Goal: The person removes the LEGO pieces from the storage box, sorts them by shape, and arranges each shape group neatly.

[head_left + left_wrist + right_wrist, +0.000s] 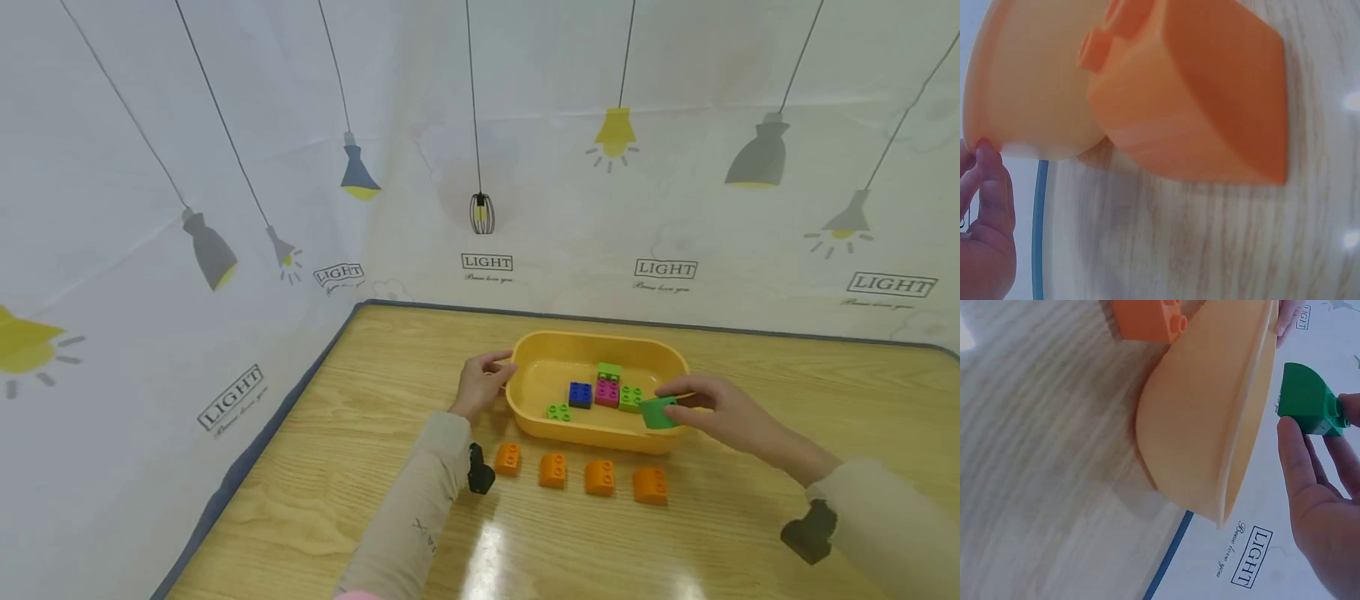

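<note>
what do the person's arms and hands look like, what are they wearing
The left sleeve and right sleeve are pale beige; the left one bears a dark marking. A black device sits by each wrist. The left hand and right hand wear no gloves.

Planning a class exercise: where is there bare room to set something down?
Bare table lies between the left sleeve and the table's left edge; right of the yellow tub, beyond the right hand; and on the near side of the four orange blocks. It's crowded in the tub's middle and right, where small blocks cluster, and tight between tub and orange blocks.
</note>
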Available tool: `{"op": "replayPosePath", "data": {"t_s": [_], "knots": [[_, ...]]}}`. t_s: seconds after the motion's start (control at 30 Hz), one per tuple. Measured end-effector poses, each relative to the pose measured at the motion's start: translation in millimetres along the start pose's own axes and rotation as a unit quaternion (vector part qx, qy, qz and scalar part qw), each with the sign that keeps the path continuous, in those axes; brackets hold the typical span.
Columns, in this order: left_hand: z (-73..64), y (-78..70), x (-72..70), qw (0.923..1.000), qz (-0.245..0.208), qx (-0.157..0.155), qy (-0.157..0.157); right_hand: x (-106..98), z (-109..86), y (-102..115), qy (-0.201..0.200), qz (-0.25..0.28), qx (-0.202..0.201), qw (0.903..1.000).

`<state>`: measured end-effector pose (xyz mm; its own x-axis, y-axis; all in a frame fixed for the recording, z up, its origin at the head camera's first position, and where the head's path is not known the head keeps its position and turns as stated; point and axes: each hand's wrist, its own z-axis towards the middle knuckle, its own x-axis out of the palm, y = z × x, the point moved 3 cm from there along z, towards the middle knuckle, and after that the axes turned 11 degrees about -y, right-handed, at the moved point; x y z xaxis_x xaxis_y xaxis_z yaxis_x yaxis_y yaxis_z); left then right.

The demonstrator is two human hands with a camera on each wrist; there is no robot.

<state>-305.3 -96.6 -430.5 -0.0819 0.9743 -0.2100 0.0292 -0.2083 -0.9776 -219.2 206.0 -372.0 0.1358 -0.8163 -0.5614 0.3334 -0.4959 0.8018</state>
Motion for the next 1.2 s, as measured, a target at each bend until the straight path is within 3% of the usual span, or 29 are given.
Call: {"op": "replayPosePath", "data": {"t_s": [0.47, 0.93, 1.2], "knots": [[0.8, 0.9, 1.7, 1.0, -0.004, -0.001, 0.002, -8.0, -46.2, -11.6, -0.022, 0.021, 0.019, 0.9994], [1.0, 2.4, -0.1, 1.0, -0.003, 0.008, 0.002, 0.6, -69.6, -40.2, -0.005, 0.022, 0.046, 0.9987], [-0.8, 1.5, 0.4, 0.9999, -0.007, 0.003, 0.007, 7.4, -77.3, -57.1, -0.011, 0.049, 0.088, 0.9948]]}}
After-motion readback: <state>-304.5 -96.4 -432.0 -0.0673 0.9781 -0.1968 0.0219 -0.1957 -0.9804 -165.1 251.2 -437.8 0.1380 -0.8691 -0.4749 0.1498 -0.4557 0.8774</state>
